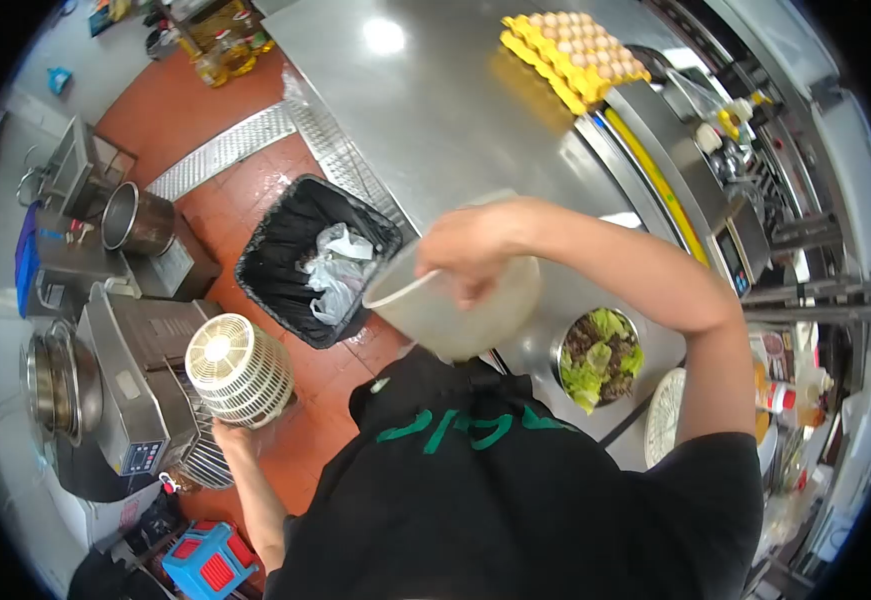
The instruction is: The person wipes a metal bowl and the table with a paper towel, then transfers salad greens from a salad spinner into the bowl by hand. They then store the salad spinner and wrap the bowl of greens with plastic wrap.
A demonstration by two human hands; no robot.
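The right grip (480,243) was curled over the rim of a translucent, pale plastic container (475,325), pinching its wall, with the container's body hanging just below the fingers. The left grip (232,435) was closed at the lower edge of a round, off-white, slotted plastic basket (245,375); part of its hold was hidden. Basket and container were well apart, both held off the surface.

As for progress, green and dark-red leafy lettuce (603,355) already lay in a round steel bowl (557,358), to the right of the right grip and a little nearer the body. The basket and container were separated, and neither had been set down. Whether anything clung inside either could not be told, so what was left undone could only be judged as placing those two.

The long edge of the brushed-steel surface (405,110) ran just beside the right grip on its left. Past that edge, between the two grips, stood a black-lined bin (280,265), and the container's rim reached close to it. The broadest stretch of steel for moving lay forward of the right grip, up to the yellow egg trays (545,75). The left grip had less room, with a grey steel appliance (145,350) close on its outer side.
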